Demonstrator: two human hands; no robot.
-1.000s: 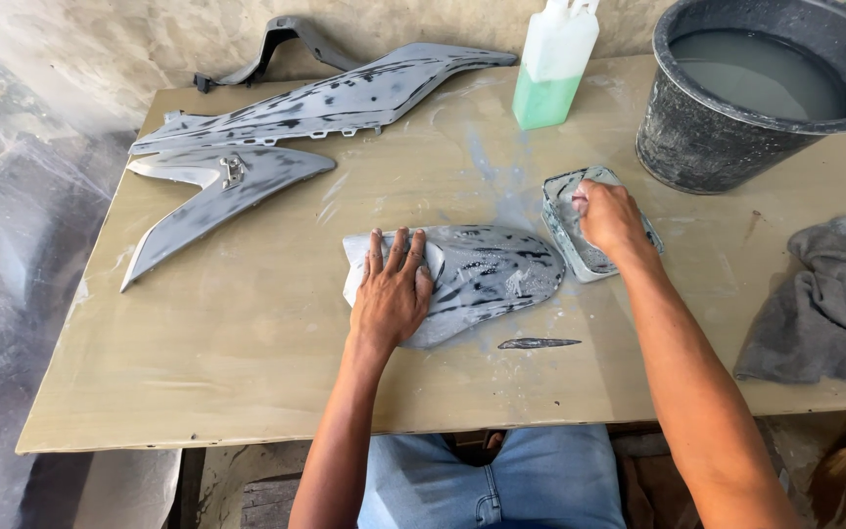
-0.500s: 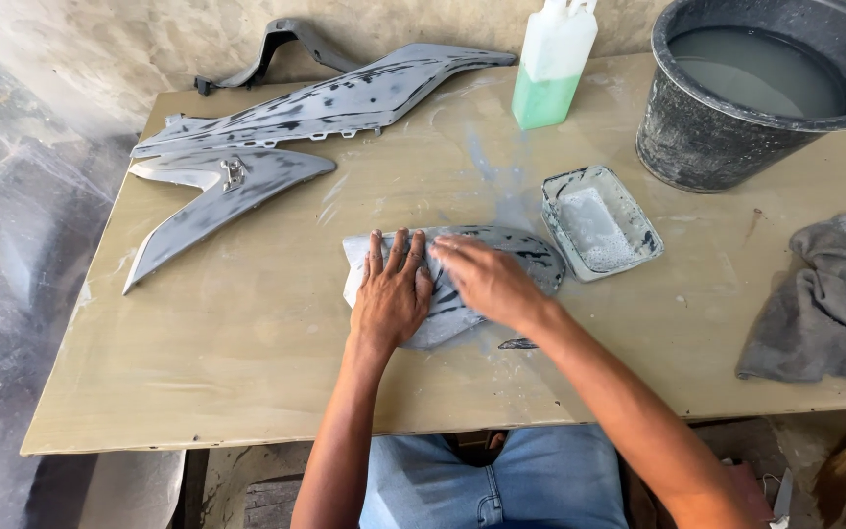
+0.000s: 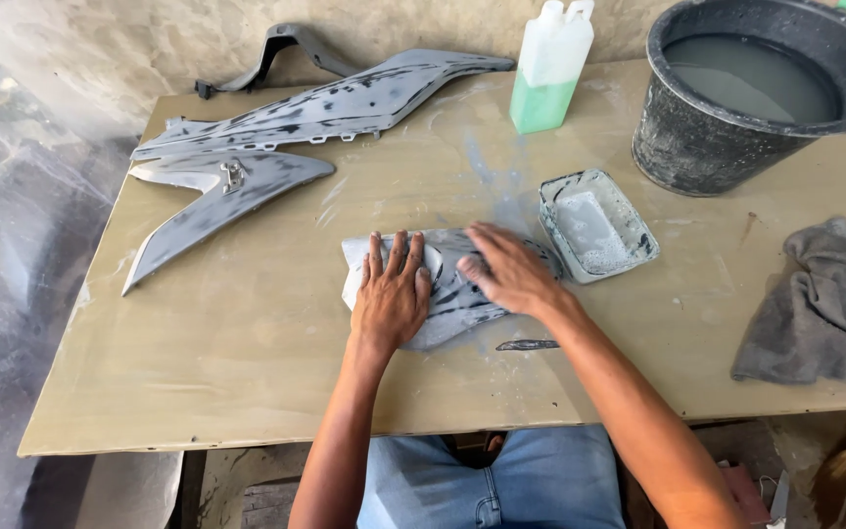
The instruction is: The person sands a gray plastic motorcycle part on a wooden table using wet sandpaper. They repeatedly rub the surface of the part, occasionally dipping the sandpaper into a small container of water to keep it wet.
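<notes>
A small grey fairing panel [image 3: 462, 294] is pinned flat at the desk [image 3: 247, 343] centre by the left hand [image 3: 391, 299], its grip open, so the right hand [image 3: 506, 274], fingers pressed down holding nothing visible, can rub it; a soapy tray [image 3: 594, 223] lies just beside.

The hands [image 3: 443, 284] hide much of the grey panel [image 3: 462, 299].
</notes>
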